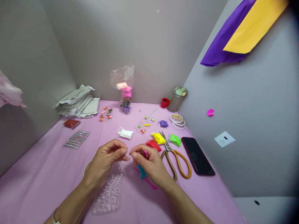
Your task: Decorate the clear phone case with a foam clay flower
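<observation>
My left hand (105, 161) is closed in a pinch, with a tiny yellow-orange piece (122, 147) just showing at its fingertips. Close beside it, my right hand (149, 165) is closed too, and a slim pink stick-like thing (146, 154) pokes out between its fingers. What its fingertips pinch, if anything, is hidden. Under and beside my left hand lies a clear patterned phone case (108, 194). A teal packet (141, 171) sits partly hidden beneath my right hand, near a flat pink strip (151, 184).
Red (153, 144), yellow (158, 138), green (175, 140) and white packets (125, 133) lie ahead. Scissors (176, 161) and a black phone (198, 156) are on the right. Charm sheets (106, 114), a gem sheet (77, 139), tape rolls (177, 121) and a bottle (177, 99) stand farther out.
</observation>
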The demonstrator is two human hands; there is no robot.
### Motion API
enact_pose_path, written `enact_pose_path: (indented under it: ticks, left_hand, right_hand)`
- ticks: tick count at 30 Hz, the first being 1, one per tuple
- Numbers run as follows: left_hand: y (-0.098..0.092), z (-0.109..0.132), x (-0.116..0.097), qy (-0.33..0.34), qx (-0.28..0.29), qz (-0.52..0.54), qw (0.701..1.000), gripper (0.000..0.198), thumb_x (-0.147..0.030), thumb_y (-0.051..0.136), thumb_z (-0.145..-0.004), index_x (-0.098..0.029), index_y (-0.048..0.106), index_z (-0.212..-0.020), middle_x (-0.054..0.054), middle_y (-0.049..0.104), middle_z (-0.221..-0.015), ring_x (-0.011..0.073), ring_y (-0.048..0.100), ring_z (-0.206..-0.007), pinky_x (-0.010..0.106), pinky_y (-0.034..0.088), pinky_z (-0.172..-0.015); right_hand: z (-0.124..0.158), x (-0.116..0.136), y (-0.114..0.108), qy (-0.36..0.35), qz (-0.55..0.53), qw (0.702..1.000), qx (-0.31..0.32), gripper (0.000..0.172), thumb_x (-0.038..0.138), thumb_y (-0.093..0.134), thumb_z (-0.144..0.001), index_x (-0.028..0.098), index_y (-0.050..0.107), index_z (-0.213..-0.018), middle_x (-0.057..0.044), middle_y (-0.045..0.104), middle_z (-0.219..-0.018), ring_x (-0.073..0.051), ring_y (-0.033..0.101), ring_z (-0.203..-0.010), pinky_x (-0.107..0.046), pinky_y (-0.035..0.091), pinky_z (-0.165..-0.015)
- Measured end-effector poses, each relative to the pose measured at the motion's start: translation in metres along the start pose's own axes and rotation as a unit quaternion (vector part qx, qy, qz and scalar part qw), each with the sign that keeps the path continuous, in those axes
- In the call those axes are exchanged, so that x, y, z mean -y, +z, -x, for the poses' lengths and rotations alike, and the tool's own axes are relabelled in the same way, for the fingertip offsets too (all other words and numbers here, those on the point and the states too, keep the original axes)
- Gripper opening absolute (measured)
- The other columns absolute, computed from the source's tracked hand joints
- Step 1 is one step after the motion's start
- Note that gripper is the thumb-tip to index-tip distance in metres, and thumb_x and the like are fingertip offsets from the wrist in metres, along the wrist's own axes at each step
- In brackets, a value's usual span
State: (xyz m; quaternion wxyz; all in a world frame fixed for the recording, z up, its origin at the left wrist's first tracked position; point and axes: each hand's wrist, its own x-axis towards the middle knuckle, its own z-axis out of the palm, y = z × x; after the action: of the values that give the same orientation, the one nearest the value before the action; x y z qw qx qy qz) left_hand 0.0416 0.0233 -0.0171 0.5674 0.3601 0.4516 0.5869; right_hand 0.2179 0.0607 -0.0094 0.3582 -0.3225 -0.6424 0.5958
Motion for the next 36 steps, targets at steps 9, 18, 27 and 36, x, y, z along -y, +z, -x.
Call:
enact_pose_path:
  ticks: [9, 18, 27, 36]
  left_hand:
    - [0.0043, 0.0028, -0.0042, 0.003, 0.006, -0.001, 1.000, 0.020, -0.039, 0.075, -0.084, -0.020, 0.072, -0.076, -0.004, 0.061, -0.072, 0.0108, 0.063, -0.062, 0.021, 0.056, -0.064]
    - [0.0028, 0.0017, -0.0027, 0.006, 0.010, 0.000, 1.000, 0.020, -0.041, 0.070, -0.088, -0.023, 0.077, -0.094, -0.004, 0.060, -0.069, 0.0123, 0.066, -0.071, 0.020, 0.053, -0.074]
    - [0.0013, 0.0017, -0.0052, 0.024, 0.000, -0.053, 0.998, 0.014, -0.027, 0.081, -0.077, -0.021, 0.072, -0.069, -0.004, 0.064, -0.068, 0.0130, 0.065, -0.065, 0.022, 0.051, -0.067]
    - [0.0020, 0.0011, -0.0055, 0.027, 0.014, -0.072, 0.997, 0.029, -0.034, 0.079, -0.079, -0.019, 0.063, -0.059, -0.006, 0.057, -0.051, 0.0098, 0.056, -0.049, 0.020, 0.044, -0.056]
  right_hand:
    - [0.0012, -0.0029, 0.0005, 0.005, -0.004, 1.000, 0.007, 0.021, 0.036, 0.064, -0.092, 0.017, 0.068, -0.085, 0.003, 0.057, -0.066, -0.010, 0.046, -0.059, -0.022, 0.036, -0.054]
    - [-0.0003, -0.0017, 0.0007, 0.008, -0.011, 1.000, 0.008, 0.023, 0.038, 0.063, -0.093, 0.017, 0.067, -0.085, 0.003, 0.055, -0.066, -0.011, 0.047, -0.059, -0.022, 0.037, -0.055]
    - [0.0000, -0.0035, 0.0006, 0.010, -0.011, 1.000, 0.010, 0.022, 0.037, 0.063, -0.093, 0.017, 0.067, -0.085, 0.003, 0.056, -0.065, -0.010, 0.045, -0.057, -0.022, 0.034, -0.052]
    - [0.0000, -0.0029, 0.0005, 0.009, -0.022, 0.999, 0.021, 0.021, 0.037, 0.064, -0.092, 0.017, 0.068, -0.088, 0.004, 0.054, -0.065, -0.010, 0.045, -0.058, -0.022, 0.035, -0.053]
